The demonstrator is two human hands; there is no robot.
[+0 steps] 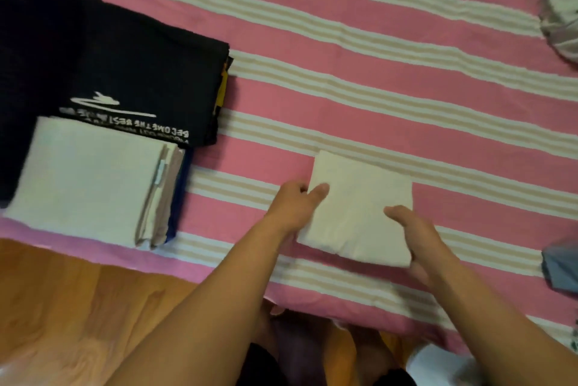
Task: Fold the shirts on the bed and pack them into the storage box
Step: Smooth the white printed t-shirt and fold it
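On the bed [375, 41], black shirt [147, 73] print reads mirrored "BECOME THE BEST"

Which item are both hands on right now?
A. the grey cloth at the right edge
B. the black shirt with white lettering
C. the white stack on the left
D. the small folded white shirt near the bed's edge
D: the left hand and right hand flank and touch the small folded white shirt.
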